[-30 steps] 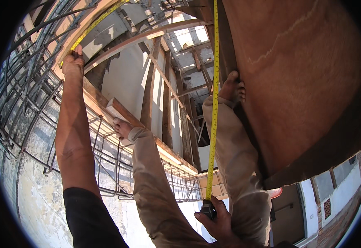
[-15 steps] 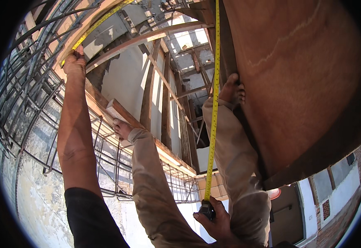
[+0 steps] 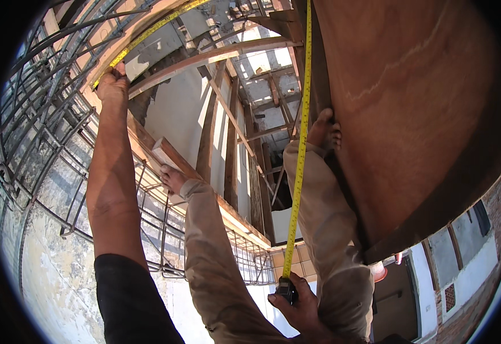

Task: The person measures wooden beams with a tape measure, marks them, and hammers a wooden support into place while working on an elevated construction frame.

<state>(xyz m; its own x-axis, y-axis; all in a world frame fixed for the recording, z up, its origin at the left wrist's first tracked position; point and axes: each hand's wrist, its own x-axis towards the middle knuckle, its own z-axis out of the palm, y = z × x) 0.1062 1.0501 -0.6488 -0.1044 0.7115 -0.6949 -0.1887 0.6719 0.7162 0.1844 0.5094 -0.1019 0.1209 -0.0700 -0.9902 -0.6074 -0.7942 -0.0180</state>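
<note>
The upper edge cuts off the yellow tape (image 3: 300, 172).

Left hand (image 3: 112, 86): steel bars (image 3: 29, 112) crowd its left side; wooden beam (image 3: 219, 54) crosses just to its right. Right hand (image 3: 301, 307): between left leg (image 3: 216, 258) and right leg (image 3: 326, 229); gap toward the left leg, widening upward. Any sideways pass there meets the yellow tape (image 3: 298, 189). Large brown board (image 3: 411, 114) blocks the right, beyond the right leg.

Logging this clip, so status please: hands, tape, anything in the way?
Left hand holding yellow tape. Right hand holding dark tape case. Tape extended; rebar crowds the left side.
</note>
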